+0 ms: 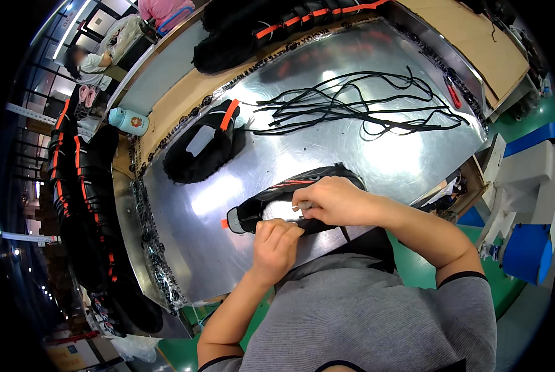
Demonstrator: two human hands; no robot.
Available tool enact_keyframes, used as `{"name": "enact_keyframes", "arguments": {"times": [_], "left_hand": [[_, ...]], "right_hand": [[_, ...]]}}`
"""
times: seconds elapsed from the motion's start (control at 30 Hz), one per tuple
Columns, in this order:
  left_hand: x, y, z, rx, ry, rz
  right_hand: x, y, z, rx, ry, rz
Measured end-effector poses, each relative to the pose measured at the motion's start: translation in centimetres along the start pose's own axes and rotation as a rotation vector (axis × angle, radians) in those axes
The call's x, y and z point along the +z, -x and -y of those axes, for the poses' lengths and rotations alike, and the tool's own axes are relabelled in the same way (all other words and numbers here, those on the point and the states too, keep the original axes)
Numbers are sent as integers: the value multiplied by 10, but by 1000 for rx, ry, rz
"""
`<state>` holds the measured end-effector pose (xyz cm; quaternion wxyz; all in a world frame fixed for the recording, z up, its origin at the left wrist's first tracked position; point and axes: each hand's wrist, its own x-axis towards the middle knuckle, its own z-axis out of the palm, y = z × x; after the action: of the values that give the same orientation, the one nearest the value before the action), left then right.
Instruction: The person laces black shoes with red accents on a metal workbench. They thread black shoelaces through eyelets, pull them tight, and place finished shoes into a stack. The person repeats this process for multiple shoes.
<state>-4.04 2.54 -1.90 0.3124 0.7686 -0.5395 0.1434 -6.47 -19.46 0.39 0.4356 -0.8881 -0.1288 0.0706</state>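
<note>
A black shoe upper point(252, 209) with orange trim lies near the front edge of the metal tabletop, its grey-tipped end pointing left. My left hand point(275, 247) is closed on the upper's near edge, fingers curled over it. Over the middle of the upper, my right hand point(334, 201) is closed in a pinch around a small silvery piece point(303, 205); its exact kind is hidden by the fingers. Inside the opening, between my hands, a bright whitish surface shows. Further left stands another black upper point(193, 155) with an orange pull strip and a light patch.
Long black laces point(352, 111) lie loosely tangled across the far tabletop point(277, 149). A red-handled tool point(454, 96) rests at the far right. Rows of black-and-orange uppers point(94, 211) hang left and back. A light-blue bottle point(128, 121) stands left; a person point(91, 67) sits beyond.
</note>
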Motion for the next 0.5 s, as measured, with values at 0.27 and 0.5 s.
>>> {"name": "enact_keyframes", "arguments": {"times": [0.27, 0.5], "left_hand": [[-7, -13, 0, -62, 214, 109], [-26, -20, -4, -233, 311, 266]], "right_hand": [[-5, 5, 4, -7, -598, -404], [-54, -8, -3, -156, -599, -537]]}}
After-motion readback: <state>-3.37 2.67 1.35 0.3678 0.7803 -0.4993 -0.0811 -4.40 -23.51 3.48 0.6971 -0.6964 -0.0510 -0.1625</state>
